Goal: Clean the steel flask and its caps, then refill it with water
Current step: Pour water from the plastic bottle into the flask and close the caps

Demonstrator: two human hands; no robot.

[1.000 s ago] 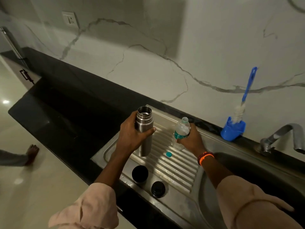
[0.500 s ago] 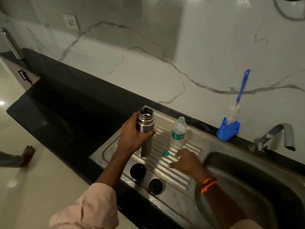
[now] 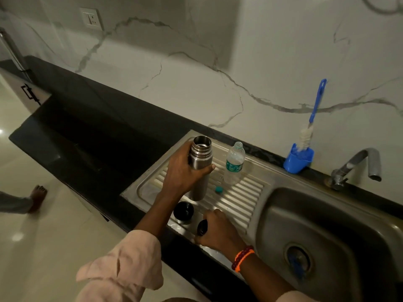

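While the left hand [image 3: 185, 171] clasps the open, upright steel flask [image 3: 200, 166], the right hand [image 3: 218, 231] closes on a black cap [image 3: 202, 227]; another cap [image 3: 183, 211] sits beside, plastic bottle [image 3: 234, 163] behind.

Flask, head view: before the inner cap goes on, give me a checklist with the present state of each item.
1. Flask held upright in the left hand: ok.
2. Flask mouth open, nothing on it: ok.
3. Right hand closed on a black cap: ok.
4. Other black cap waiting on the drainboard: ok.
5. Flask filled with water: cannot tell, the inside is dark.
6. Plastic bottle upright and open, its teal cap beside it: ok.
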